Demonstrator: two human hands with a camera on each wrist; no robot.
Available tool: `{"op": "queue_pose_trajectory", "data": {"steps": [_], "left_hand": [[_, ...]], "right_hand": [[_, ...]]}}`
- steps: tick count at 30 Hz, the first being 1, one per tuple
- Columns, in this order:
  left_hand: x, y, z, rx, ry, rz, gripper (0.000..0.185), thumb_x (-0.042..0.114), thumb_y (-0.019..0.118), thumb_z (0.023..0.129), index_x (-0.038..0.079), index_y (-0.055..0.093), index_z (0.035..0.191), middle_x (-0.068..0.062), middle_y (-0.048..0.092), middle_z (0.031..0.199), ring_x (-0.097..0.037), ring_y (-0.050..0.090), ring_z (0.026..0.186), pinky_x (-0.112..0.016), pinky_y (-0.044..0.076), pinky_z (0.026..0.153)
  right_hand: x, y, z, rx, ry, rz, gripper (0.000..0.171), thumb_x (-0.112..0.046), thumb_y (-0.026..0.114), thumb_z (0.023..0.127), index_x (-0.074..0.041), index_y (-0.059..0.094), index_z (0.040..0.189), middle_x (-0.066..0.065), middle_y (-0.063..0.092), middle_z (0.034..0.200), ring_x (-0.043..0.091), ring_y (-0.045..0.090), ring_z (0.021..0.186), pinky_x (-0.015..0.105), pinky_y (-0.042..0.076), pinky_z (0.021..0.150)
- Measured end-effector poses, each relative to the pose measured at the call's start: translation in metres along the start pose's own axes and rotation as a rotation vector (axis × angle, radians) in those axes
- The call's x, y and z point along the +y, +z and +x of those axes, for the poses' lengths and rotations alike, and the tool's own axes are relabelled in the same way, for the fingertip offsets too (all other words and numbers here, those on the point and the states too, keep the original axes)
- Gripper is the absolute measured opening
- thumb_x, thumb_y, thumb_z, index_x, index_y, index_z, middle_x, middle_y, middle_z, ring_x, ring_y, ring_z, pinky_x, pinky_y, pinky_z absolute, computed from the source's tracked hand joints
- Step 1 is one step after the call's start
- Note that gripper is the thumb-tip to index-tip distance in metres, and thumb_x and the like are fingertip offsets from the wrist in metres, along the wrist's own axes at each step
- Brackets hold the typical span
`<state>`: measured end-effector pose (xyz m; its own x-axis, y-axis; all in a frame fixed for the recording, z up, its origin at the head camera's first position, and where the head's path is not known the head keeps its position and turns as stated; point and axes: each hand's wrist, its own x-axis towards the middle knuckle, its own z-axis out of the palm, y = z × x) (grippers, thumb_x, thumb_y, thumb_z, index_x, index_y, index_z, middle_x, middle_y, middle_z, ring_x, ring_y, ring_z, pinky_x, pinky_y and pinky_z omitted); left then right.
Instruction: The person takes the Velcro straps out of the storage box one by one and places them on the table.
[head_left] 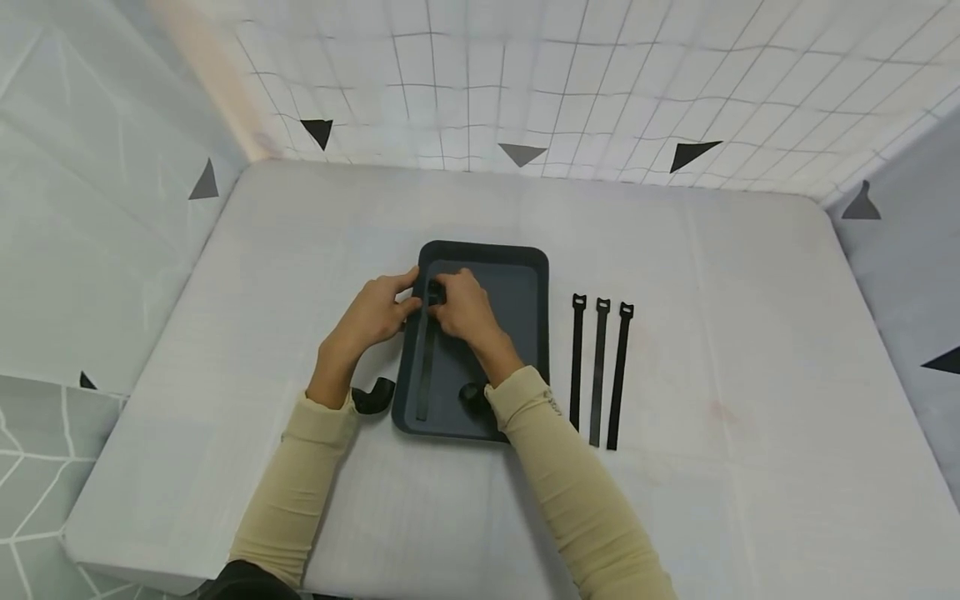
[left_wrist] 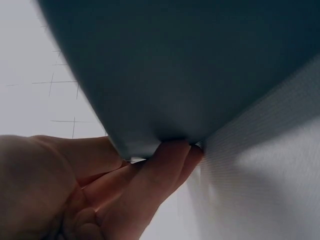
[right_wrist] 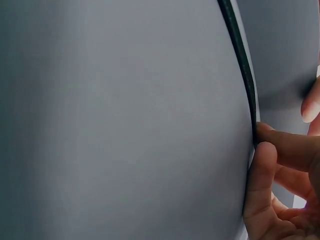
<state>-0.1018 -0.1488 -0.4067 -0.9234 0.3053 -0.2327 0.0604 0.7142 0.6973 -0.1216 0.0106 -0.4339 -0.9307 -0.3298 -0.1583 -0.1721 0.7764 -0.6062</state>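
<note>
My right hand [head_left: 463, 307] is inside the dark grey tray [head_left: 517, 258], pinching a thin black strap [right_wrist: 241, 55] between thumb and fingertip near the far left side. The strap's tail runs along the tray floor toward the near end. A small dark piece [head_left: 436, 292] shows between the two hands, mostly hidden by fingers. My left hand [head_left: 378, 308] grips the tray's left rim, its fingers against the outer wall in the left wrist view. One black curved elbow piece [head_left: 472, 397] lies in the tray by the right wrist; another elbow piece [head_left: 373, 397] lies outside, by the left wrist.
Three black cable straps [head_left: 602, 367] with slotted heads lie side by side right of the tray. The white table [head_left: 750, 400] ends at grid-lined cloth [head_left: 600, 83] at the back and grey sheets on both sides.
</note>
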Motion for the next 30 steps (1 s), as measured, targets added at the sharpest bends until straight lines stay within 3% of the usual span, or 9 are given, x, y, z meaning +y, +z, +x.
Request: {"op": "queue_pose_trajectory", "data": {"steps": [10, 17, 24, 30], "left_hand": [[-0.001, 0.000, 0.000, 0.003, 0.013, 0.001, 0.058, 0.013, 0.056, 0.103, 0.004, 0.031, 0.154, -0.027, 0.055, 0.134, -0.022, 0.068, 0.070, -0.033, 0.054, 0.064], [-0.002, 0.000, 0.000, -0.006, 0.007, -0.010, 0.058, 0.013, 0.055, 0.103, 0.004, 0.029, 0.154, -0.026, 0.065, 0.112, -0.025, 0.068, 0.070, -0.033, 0.054, 0.063], [-0.003, 0.001, 0.001, -0.002, -0.004, -0.022, 0.059, 0.013, 0.056, 0.103, 0.005, 0.029, 0.155, -0.024, 0.068, 0.099, -0.023, 0.068, 0.070, -0.032, 0.053, 0.064], [-0.004, 0.001, 0.002, -0.001, -0.006, -0.031, 0.059, 0.011, 0.056, 0.103, 0.006, 0.029, 0.155, -0.027, 0.062, 0.121, -0.022, 0.069, 0.072, -0.033, 0.057, 0.066]], "right_hand": [[-0.003, -0.001, -0.008, 0.060, -0.049, 0.010, 0.030, -0.015, 0.067, 0.097, -0.005, 0.066, 0.125, 0.014, 0.065, 0.116, 0.030, 0.060, 0.105, 0.048, 0.048, 0.092], [-0.003, -0.005, -0.015, 0.145, -0.067, 0.154, 0.032, -0.013, 0.069, 0.095, -0.003, 0.066, 0.124, 0.013, 0.071, 0.100, 0.027, 0.067, 0.086, 0.046, 0.051, 0.084], [0.000, -0.010, -0.018, 0.159, -0.002, 0.372, 0.043, -0.007, 0.070, 0.093, -0.002, 0.059, 0.134, 0.013, 0.071, 0.093, 0.022, 0.068, 0.074, 0.036, 0.055, 0.067], [-0.002, -0.016, -0.023, 0.153, -0.011, 0.462, 0.056, -0.003, 0.068, 0.094, -0.002, 0.046, 0.145, 0.011, 0.070, 0.091, 0.022, 0.068, 0.066, 0.032, 0.055, 0.061]]}}
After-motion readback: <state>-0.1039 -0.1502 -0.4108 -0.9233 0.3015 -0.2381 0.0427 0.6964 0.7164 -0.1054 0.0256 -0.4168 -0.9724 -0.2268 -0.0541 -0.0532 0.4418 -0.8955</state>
